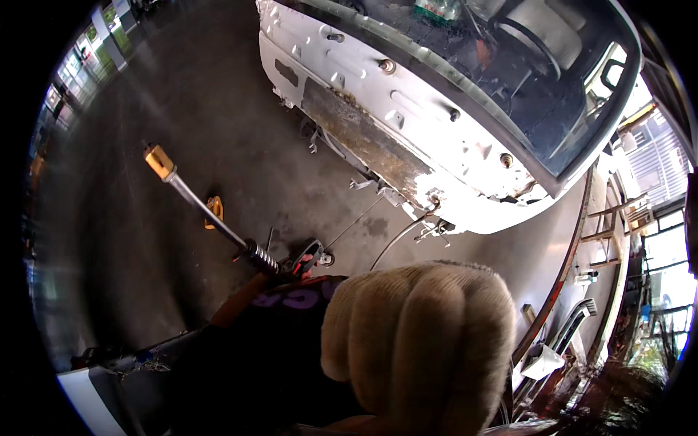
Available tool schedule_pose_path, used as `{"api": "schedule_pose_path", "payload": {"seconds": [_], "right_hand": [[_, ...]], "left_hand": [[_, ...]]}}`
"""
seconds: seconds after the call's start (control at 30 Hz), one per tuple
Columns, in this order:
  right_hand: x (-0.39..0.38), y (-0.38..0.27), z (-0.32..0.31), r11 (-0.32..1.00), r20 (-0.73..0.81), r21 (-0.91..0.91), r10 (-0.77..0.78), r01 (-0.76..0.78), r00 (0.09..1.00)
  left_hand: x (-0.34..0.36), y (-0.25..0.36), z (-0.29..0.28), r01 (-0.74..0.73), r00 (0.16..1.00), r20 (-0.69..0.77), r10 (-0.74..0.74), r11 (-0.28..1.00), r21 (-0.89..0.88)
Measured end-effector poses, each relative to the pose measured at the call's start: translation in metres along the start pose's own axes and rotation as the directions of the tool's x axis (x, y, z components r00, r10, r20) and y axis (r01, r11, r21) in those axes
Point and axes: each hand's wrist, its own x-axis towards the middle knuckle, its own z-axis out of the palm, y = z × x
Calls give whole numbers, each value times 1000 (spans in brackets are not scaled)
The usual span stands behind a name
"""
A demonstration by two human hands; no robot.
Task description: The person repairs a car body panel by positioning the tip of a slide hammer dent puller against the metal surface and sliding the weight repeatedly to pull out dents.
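My left hand, partly hidden behind the dark handle and my shirt, is closed on a long bar tool that resembles a dent puller. The tool has a silver shaft, a coil spring by the grip and a yellow block at its far end. It slants up and left over the floor. Very close in view, my right hand wears a cream knitted glove. Its fingers are folded and pressed together; whatever they may hold is hidden. Beyond both hands stands a white vehicle front, stripped, with a scraped, bare-metal strip along its lower panel.
A second yellow piece shows beside the tool's shaft, over the grey floor. A cable hangs from the vehicle's lower corner. On the right are a wooden frame, a white container and long trim parts.
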Motion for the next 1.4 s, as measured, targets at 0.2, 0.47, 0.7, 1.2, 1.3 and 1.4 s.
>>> {"api": "schedule_pose_path", "payload": {"seconds": [0.2,0.47,0.7,1.2,1.3,1.4], "right_hand": [[-5,2,0,999,-38,-31,17,-18,999],[-4,1,-2,998,-76,-34,57,-60,995],[6,-4,-11,987,-126,50,157,-152,980],[29,12,2,938,549,-270,-38,220,835],[-34,45,-46,720,-33,-684,132,-119,991],[-98,114,-133,720,-233,-301,581,-626,780]], "left_hand": [[5,0,-4,12,999,46,-13,1000,20],[6,4,1,3,997,80,-4,1000,15],[-10,-1,-7,-32,997,66,32,999,2],[-18,-17,-18,-10,997,80,11,1000,-15],[-19,-29,-25,28,997,72,-28,1000,0],[-18,-30,-17,67,994,89,-70,997,40]]}}
